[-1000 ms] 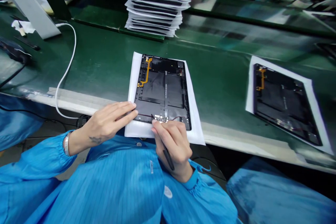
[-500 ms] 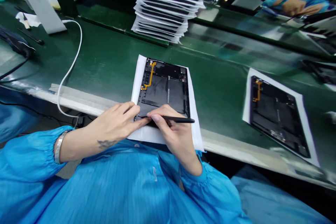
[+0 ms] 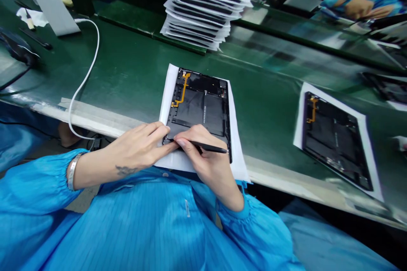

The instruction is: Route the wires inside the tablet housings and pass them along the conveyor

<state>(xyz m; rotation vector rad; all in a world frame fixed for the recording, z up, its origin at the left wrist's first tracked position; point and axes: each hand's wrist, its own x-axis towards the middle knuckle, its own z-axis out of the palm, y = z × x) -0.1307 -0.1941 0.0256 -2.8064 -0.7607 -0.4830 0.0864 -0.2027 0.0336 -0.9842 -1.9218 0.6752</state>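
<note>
An opened black tablet-like device (image 3: pixel 200 106) with an orange flex cable (image 3: pixel 182 91) lies on a white sheet (image 3: pixel 165 93) at the table's front edge. My right hand (image 3: pixel 206 152) grips a slim black tool (image 3: pixel 211 148) like a pen, its tip at the device's lower left corner. At that same corner rests my left hand (image 3: pixel 140 144), its fingers extended over the near left edge and holding nothing visible. The hands hide much of the device's near end.
Behind the device rises a tall stack of devices between white sheets (image 3: pixel 203 12). Another opened device (image 3: pixel 337 135) lies to the right. A white cable (image 3: pixel 92 67) curves down at the left. Co-workers' hands (image 3: pixel 359 7) show at the back right.
The right hand and black tool have shifted slightly left, and the tool's rear end now tilts lower. The left hand has hardly moved. The camera view has shifted slightly.
</note>
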